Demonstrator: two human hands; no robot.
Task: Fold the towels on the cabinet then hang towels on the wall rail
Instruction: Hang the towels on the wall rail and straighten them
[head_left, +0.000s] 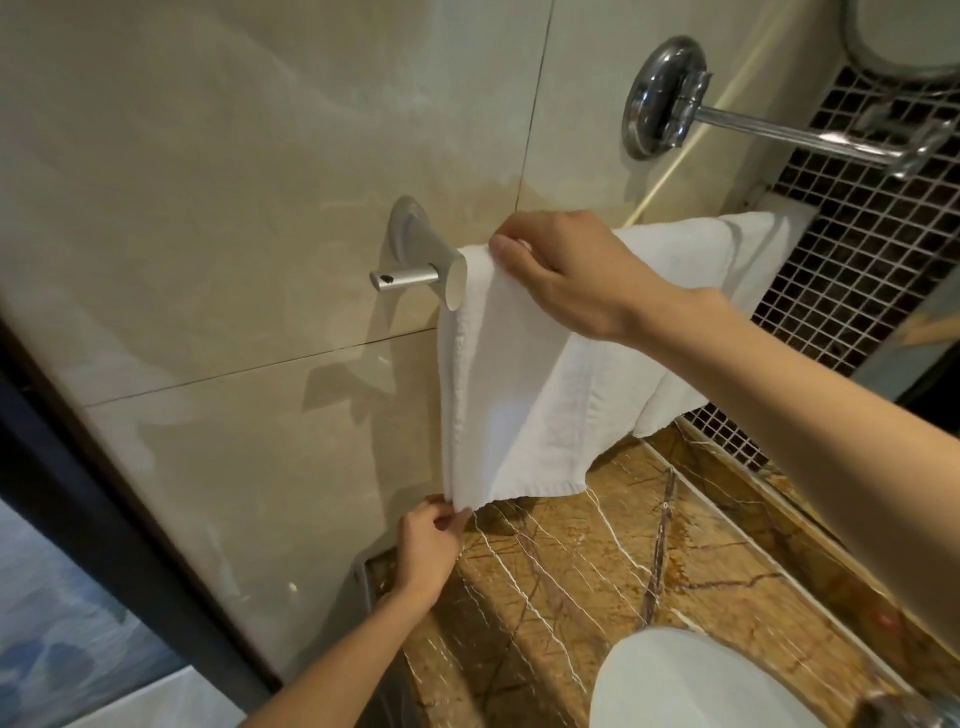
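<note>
The left hand (431, 540) pinches the bottom corner of the soft white terry towel (519, 395), which is draped over the brushed-metal wall rail (453, 285). Light and limp, it probably slides easily, so edges are the best hold. The right hand (566, 280) grips the towel's top fold at the rail.

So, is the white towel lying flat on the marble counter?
No, the white towel hangs draped over the wall rail, above the marble counter.

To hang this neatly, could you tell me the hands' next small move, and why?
Probably a gentle downward tug: the left hand pinches the towel's bottom corner, the right hand holds its top on the rail, and the edge looks rumpled.
</note>
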